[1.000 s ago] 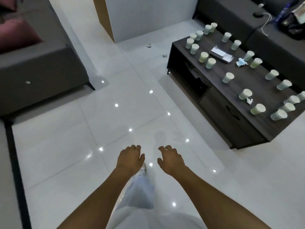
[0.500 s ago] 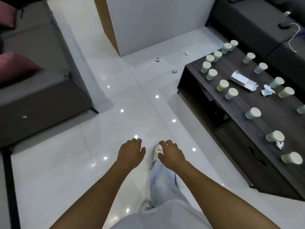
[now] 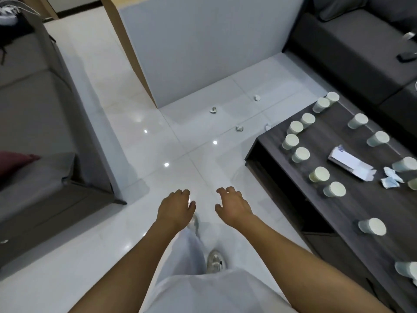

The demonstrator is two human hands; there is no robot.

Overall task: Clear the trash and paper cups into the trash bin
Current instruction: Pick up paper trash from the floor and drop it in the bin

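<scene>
Several white paper cups [image 3: 319,174] stand upside down on the dark wooden coffee table [image 3: 266,143] at the right. A torn white paper box [image 3: 348,162] and crumpled blue-white tissue [image 3: 391,180] lie among them. Small crumpled scraps [image 3: 213,110] [image 3: 239,128] [image 3: 257,98] lie on the white tile floor beyond the table's far end. My left hand [image 3: 174,210] and my right hand [image 3: 233,204] hang over the floor in front of me, palms down, fingers loosely apart, holding nothing. No trash bin is in view.
A grey sofa [image 3: 40,136] with a red cushion [image 3: 13,163] lines the left side. A dark sofa [image 3: 352,48] runs behind the table at the right. A white partition wall [image 3: 203,46] stands ahead. My legs and shoes [image 3: 215,260] are below.
I have stepped forward along the table's left side; the table and cups have slid right and nearer, and the floor scraps are closer. Both hands stay empty in front of me.
</scene>
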